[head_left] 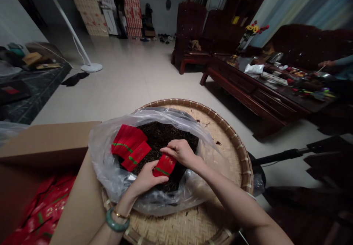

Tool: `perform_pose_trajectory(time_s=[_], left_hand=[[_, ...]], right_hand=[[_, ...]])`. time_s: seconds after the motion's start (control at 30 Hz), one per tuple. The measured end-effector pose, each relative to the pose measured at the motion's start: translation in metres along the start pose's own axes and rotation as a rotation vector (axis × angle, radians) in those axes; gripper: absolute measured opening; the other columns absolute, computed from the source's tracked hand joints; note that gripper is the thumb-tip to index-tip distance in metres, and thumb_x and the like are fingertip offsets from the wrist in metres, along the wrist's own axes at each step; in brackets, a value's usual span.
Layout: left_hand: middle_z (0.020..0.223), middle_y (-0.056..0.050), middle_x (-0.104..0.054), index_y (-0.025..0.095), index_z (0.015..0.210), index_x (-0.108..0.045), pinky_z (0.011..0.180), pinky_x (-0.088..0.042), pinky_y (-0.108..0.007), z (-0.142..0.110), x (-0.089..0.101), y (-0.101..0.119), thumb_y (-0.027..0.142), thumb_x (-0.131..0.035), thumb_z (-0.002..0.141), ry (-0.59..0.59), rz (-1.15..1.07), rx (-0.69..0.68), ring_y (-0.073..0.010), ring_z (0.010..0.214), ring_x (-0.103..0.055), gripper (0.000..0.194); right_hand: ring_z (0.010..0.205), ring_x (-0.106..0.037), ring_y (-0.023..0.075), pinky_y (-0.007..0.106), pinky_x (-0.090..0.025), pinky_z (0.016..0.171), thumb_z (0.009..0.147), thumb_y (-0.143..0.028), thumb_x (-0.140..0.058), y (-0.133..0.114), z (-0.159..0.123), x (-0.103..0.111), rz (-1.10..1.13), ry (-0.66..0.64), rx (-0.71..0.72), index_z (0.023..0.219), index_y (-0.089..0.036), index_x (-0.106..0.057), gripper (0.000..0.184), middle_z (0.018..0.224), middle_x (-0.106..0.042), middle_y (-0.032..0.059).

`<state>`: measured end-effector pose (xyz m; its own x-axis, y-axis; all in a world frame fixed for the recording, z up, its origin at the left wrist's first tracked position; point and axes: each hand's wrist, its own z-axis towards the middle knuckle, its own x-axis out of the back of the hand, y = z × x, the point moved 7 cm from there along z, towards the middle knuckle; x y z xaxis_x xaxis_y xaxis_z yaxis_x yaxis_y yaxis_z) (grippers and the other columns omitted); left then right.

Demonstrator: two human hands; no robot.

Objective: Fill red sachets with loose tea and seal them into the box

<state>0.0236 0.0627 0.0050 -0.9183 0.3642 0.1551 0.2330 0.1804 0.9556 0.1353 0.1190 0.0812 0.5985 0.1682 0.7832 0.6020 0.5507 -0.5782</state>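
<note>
Red packet (pixel 165 165): held over the open bag, between the two hands; a green band crosses the end nearer the left hand, with small gold markings toward the right hand.
Left hand (pixel 148 178): partly closed, its thumb along the banded end and its fingers at the side of the packet.
Right hand (pixel 182 153): nearly closed, thumb and bent forefinger pinching the far end of the packet.
Packet stack (pixel 131 146): red packets with green bands, fanned out beyond the left hand, lying on the dark leaves.
Dark leaves (pixel 161 136): loose, dry-looking material beneath and beyond both hands.
Clear plastic bag (pixel 106 175): open-mouthed, its crumpled rim encircling the leaves and the hands' working area.
Woven tray (pixel 246 156): round, under the bag, with scattered fragments on its surface beyond the right hand.
Jade bangle (pixel 117 221): on the left wrist, beside a gold-coloured bracelet (pixel 120 215).
Cardboard box (pixel 73 197): open, to the left of the left hand; more red packets (pixel 49 210) inside.
Low table (pixel 248 87): cluttered, well beyond the right hand; another person's hand (pixel 327 64) holds a thin stick over it.
Standing fan (pixel 72 35): on the pale floor, far beyond the left hand.
</note>
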Motion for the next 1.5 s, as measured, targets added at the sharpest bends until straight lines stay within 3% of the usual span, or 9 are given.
perform_pose_trajectory(time_s=[0.3, 0.53, 0.7, 0.83, 0.93, 1.07, 1.17, 1.3, 1.5], left_hand=[[0.084, -0.009, -0.071, 0.011, 0.092, -0.060, 0.065, -0.053, -0.031, -0.004, -0.011, -0.015, 0.036, -0.075, 0.063, -0.129, -0.377, 0.163, -0.0224, 0.072, -0.069, 0.042], [0.084, -0.010, -0.071, 0.011, 0.091, -0.059, 0.063, -0.053, -0.028, -0.002, -0.003, -0.018, 0.041, -0.077, 0.060, 0.011, -0.440, 0.195, -0.0233, 0.075, -0.070, 0.047], [0.088, -0.008, -0.071, 0.011, 0.096, -0.060, 0.068, -0.053, -0.030, 0.001, 0.002, -0.015, 0.036, -0.079, 0.057, 0.036, -0.347, 0.112, -0.0195, 0.071, -0.068, 0.050], [0.086, -0.008, -0.072, 0.010, 0.089, -0.063, 0.074, -0.052, -0.033, 0.002, 0.004, -0.012, 0.028, -0.081, 0.055, 0.044, -0.182, 0.051, -0.0204, 0.076, -0.067, 0.043], [0.091, -0.010, -0.073, 0.010, 0.093, -0.064, 0.078, -0.053, -0.036, 0.002, 0.007, -0.014, 0.030, -0.080, 0.056, 0.093, -0.207, 0.072, -0.0229, 0.082, -0.068, 0.044], [0.094, -0.013, -0.073, 0.010, 0.092, -0.065, 0.079, -0.054, -0.037, 0.002, 0.014, -0.019, 0.034, -0.081, 0.055, 0.187, -0.276, 0.081, -0.0250, 0.084, -0.068, 0.047], [0.093, -0.014, -0.073, 0.010, 0.093, -0.064, 0.075, -0.056, -0.036, 0.002, 0.015, -0.023, 0.035, -0.082, 0.052, 0.218, -0.359, 0.104, -0.0248, 0.080, -0.069, 0.052], [0.091, -0.014, -0.073, 0.009, 0.093, -0.063, 0.067, -0.057, -0.035, 0.001, 0.013, -0.026, 0.037, -0.083, 0.050, 0.222, -0.496, 0.163, -0.0236, 0.070, -0.070, 0.055], [0.087, -0.014, -0.073, 0.008, 0.089, -0.062, 0.062, -0.058, -0.031, -0.001, 0.012, -0.026, 0.034, -0.086, 0.044, 0.243, -0.574, 0.215, -0.0219, 0.066, -0.070, 0.057]], right_hand=[[0.059, -0.051, 0.0096, 0.020, -0.033, 0.056, 0.088, -0.037, -0.054, -0.016, -0.005, -0.037, 0.035, -0.121, 0.100, 0.066, -0.015, -0.063, 0.033, 0.062, -0.060, 0.0011], [0.066, -0.053, 0.0093, 0.019, -0.038, 0.059, 0.092, -0.034, -0.044, 0.008, -0.012, -0.010, 0.320, -0.023, -0.187, 0.084, -0.015, -0.064, 0.028, 0.073, -0.062, 0.0004], [0.067, -0.055, 0.0111, 0.021, -0.041, 0.060, 0.076, -0.034, -0.066, 0.010, -0.025, -0.012, 0.448, -0.025, -0.176, 0.093, -0.017, -0.065, 0.025, 0.077, -0.063, 0.0006], [0.058, -0.053, 0.0096, 0.020, -0.041, 0.056, 0.080, -0.027, -0.060, 0.018, -0.028, -0.025, 0.525, -0.062, -0.286, 0.084, -0.015, -0.063, 0.013, 0.066, -0.060, -0.0015], [0.065, -0.056, 0.0120, 0.023, -0.045, 0.061, 0.085, -0.026, -0.053, 0.024, -0.029, -0.021, 0.386, -0.072, -0.293, 0.098, -0.015, -0.059, 0.017, 0.075, -0.062, 0.0009], [0.096, -0.054, 0.0244, 0.037, -0.046, 0.081, 0.075, -0.028, -0.067, 0.029, -0.040, -0.014, -0.209, -0.181, -0.224, 0.115, -0.015, -0.052, 0.045, 0.104, -0.059, 0.0122], [0.098, -0.053, 0.0293, 0.042, -0.046, 0.082, 0.070, -0.023, -0.070, 0.034, -0.050, -0.022, -0.483, -0.294, -0.265, 0.122, -0.013, -0.048, 0.057, 0.109, -0.056, 0.0164], [0.100, -0.054, 0.0279, 0.038, -0.048, 0.081, 0.070, -0.014, -0.062, 0.035, -0.055, -0.033, -0.500, -0.335, -0.317, 0.126, -0.012, -0.045, 0.058, 0.113, -0.053, 0.0160], [0.096, -0.060, 0.0248, 0.036, -0.048, 0.083, 0.074, -0.018, -0.057, 0.044, -0.057, -0.022, -0.207, -0.329, -0.361, 0.140, -0.008, -0.029, 0.072, 0.121, -0.050, 0.0196]])
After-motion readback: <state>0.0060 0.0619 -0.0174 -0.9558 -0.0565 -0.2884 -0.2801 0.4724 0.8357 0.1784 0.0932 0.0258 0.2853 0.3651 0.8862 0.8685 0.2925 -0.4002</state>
